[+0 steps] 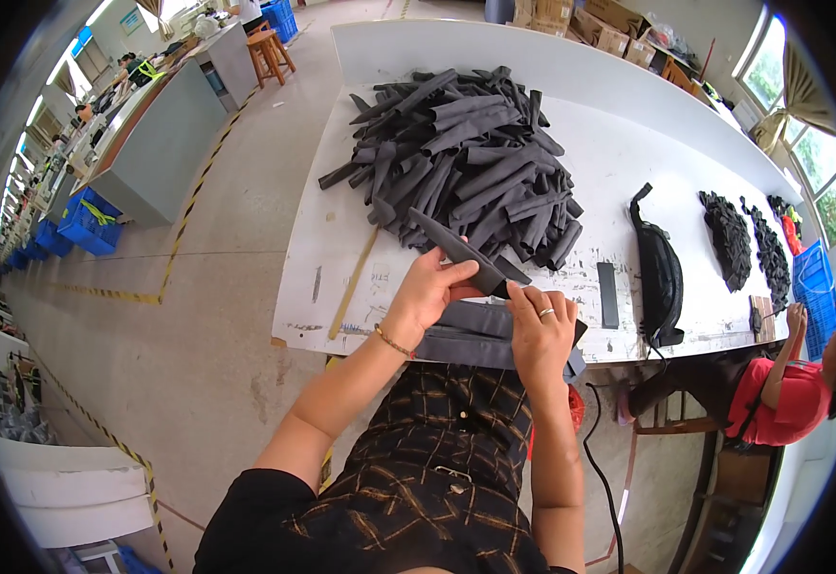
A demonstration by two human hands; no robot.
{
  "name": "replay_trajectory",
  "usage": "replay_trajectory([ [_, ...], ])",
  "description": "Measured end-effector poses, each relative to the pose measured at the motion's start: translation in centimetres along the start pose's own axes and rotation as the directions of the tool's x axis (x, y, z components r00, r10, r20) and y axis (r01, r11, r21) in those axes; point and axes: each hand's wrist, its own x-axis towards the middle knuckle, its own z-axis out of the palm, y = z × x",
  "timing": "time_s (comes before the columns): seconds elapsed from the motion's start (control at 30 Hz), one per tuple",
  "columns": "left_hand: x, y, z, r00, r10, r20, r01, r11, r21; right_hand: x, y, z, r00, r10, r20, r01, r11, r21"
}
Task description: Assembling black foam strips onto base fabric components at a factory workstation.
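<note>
A folded dark grey fabric piece (445, 237) is held between my two hands just above the table's near edge. My left hand (429, 289) grips its left side, thumb on top. At its right end, my right hand (540, 330) pinches the cloth, fingers bent and a ring showing. Under my hands, several flat dark grey fabric pieces (471, 349) lie along the edge, partly covered by my right hand. Beyond them rises a large heap of folded, tube-like dark grey pieces (480, 143).
The white table (590, 143) has a raised back panel. A yellowish stick (355, 285) lies left; a dark rectangular strip (608, 295), a black waist bag (660, 273) and heaps of black parts (726, 241) lie right. A co-worker in red (781, 402) sits near a blue crate (813, 287).
</note>
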Motion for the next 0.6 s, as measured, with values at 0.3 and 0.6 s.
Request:
replay_trajectory([
  [0.3, -2.1, -2.3, 2.8, 0.938, 0.347, 0.001, -0.347, 0.938, -0.005, -1.3, -2.9, 1.7, 0.991, 0.131, 0.010, -0.126, 0.924, 0.362],
  [0.6, -2.3, -3.5, 3.1, 0.968, 0.205, 0.147, -0.166, 0.957, -0.239, -3.2, -2.4, 0.0, 0.980, 0.124, 0.156, -0.173, 0.919, 0.355],
])
